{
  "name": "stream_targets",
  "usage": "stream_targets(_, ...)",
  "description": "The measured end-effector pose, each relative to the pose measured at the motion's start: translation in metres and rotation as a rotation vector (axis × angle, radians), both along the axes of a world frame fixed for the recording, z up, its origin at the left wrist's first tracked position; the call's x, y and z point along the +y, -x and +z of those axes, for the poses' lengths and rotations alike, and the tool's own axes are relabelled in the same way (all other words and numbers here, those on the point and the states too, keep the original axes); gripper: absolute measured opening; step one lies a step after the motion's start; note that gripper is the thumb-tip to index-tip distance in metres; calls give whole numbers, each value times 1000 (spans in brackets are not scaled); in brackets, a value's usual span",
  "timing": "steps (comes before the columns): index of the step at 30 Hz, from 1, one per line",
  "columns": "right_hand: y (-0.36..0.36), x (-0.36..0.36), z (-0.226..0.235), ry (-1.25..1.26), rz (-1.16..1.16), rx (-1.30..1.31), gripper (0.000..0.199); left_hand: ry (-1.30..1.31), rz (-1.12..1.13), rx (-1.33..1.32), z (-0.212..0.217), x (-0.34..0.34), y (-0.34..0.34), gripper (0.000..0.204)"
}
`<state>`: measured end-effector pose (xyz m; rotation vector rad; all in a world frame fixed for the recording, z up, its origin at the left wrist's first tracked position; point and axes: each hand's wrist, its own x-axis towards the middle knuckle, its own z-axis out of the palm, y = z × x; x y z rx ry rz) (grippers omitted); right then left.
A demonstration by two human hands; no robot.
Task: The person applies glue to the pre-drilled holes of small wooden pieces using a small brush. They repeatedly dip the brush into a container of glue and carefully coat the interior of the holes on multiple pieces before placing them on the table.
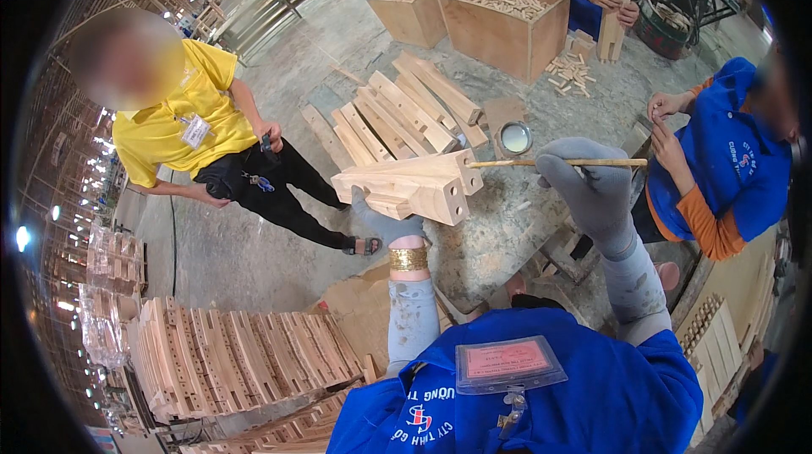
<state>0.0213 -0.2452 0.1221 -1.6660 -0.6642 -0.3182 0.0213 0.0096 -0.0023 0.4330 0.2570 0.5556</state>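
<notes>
My left hand (382,219), in a grey glove, grips a small bundle of pale wooden pieces (406,177) from below. Round holes show in their end faces, which point to the right. My right hand (589,188), gloved in grey too, pinches a thin wooden stick (512,163). The stick's left tip meets the end of the upper wooden piece, at or beside a hole; I cannot tell how deep it reaches. Just beyond the stick, an open round can (514,139) with white liquid in it stands on a piece of cardboard.
More wooden pieces (393,116) lie beyond my hands. Farther off are a plywood box (507,40) of dowels, another box (412,10) and loose dowels (571,73). A person in yellow (182,107) stands left; blue-clad co-workers (719,150) sit right. Stacked wooden parts (245,357) fill the lower left.
</notes>
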Motion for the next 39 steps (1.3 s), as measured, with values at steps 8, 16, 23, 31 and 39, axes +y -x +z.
stream_targets(8, 1, -6, 4, -266, -84, 298, 10, -27, 65, 49, -14, 10, -3, 60)
stream_targets(16, -52, -26, -40, -377, -238, 302, 20, -98, 126, 208, 7, 2, -3, 56)
stream_targets(23, -164, -36, -216, 478, -527, -14, 18, -222, 75, 120, -2, 12, -3, 47)
stream_targets(31, -190, -14, -262, 423, -508, -13, 26, -299, 41, 141, -9, 24, 10, 56)
stream_targets(39, -147, -13, -230, 213, -461, 304, 26, -317, 73, 119, -15, 27, 4, 57)
